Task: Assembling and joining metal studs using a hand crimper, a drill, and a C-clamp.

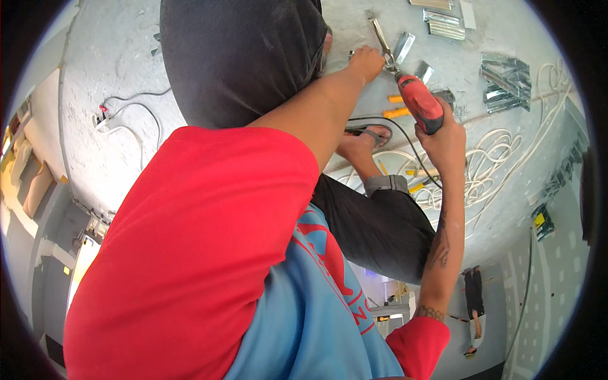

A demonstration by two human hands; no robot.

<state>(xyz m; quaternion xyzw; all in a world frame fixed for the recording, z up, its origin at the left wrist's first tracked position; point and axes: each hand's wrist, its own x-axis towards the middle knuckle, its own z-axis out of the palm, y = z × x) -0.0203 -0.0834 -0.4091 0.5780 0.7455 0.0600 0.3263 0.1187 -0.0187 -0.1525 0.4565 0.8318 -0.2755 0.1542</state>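
My right hand [443,142] is wrapped round the rear of a red and black power drill [419,101], whose front end points away and to the left. A black cord [415,142] runs from near the drill. My left hand [367,63] is closed at the drill's front end, on a long shiny metal piece [380,35]; its exact kind is unclear. Cut silver metal profiles [403,47] lie on the floor just beyond. Below the drill, a tool with a yellow-orange handle [398,113] is partly hidden.
Tangled white cable [487,168] spreads over the floor at right. Stacked metal profiles [506,82] lie at far right, more [443,25] at the top. My sandalled foot [378,134] is near the drill. Another person [474,297] stands in the distance at lower right.
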